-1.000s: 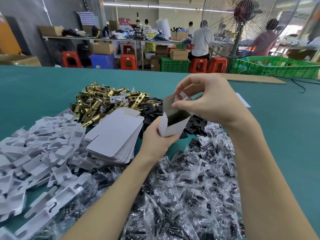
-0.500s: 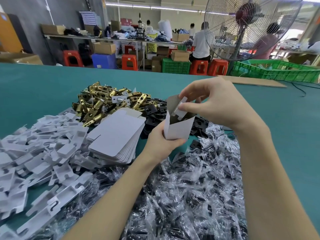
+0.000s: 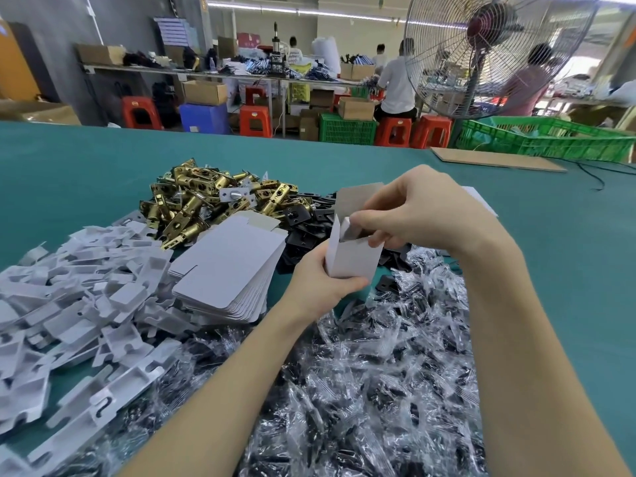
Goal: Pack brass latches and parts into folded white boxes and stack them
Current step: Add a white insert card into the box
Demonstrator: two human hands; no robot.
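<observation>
The box (image 3: 351,256) stands upright, mouth up, just right of the card stack (image 3: 227,266). The left hand (image 3: 320,287) grips its base. The right hand (image 3: 420,215) works directly above, fingers apparently pinching a flap.

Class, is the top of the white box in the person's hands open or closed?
Open. The white box has its lid flap standing up, and the right hand is folding a small side flap inward.

A small white box (image 3: 352,256) is held upright above the table, top flap raised, open; brass latches (image 3: 206,204) are heaped behind a fanned stack of flat box blanks (image 3: 230,270)
</observation>
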